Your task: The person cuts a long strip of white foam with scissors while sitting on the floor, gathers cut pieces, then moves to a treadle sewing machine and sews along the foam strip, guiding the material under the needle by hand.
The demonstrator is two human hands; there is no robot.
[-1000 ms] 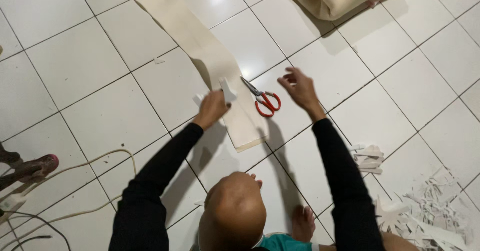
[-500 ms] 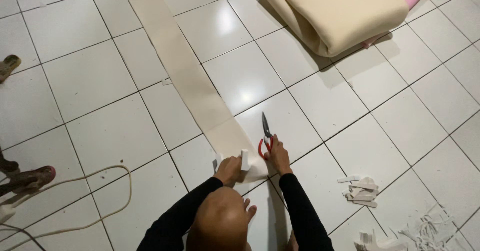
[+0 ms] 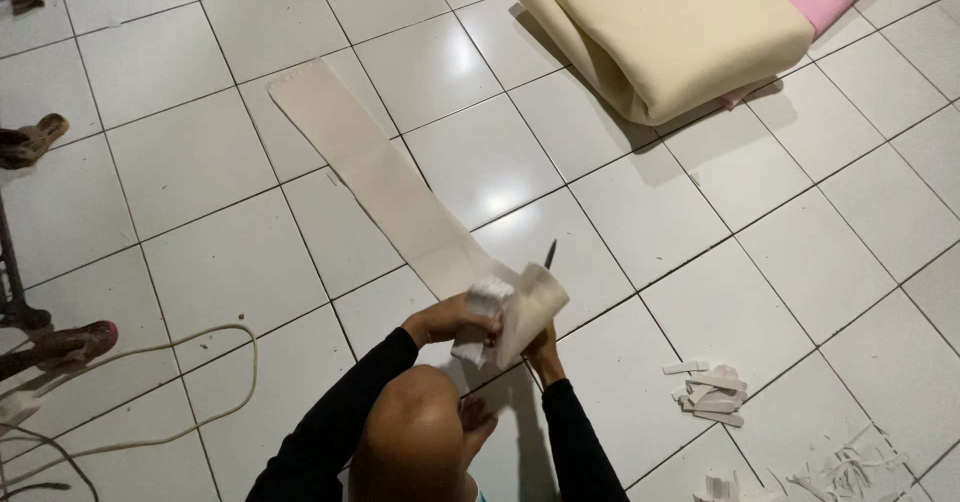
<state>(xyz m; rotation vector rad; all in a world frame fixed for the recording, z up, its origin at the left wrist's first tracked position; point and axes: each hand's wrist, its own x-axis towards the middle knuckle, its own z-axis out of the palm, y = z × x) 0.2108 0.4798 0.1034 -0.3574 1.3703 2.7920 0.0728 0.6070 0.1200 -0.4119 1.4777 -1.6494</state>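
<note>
Person crouched on tiled floor (image 3: 200,162). Left hand (image 3: 455,317) grips small white stack. Right hand (image 3: 543,344), mostly hidden behind lifted near end of cream strip (image 3: 390,187), holds scissors (image 3: 549,255). Risk: crooked cut, since strip end curls unsupported.

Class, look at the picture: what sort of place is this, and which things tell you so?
Probably a home or small workshop floor used for cutting foam: white floor tiles, a folded cream foam sheet, a long cream strip and cut scraps.
</note>
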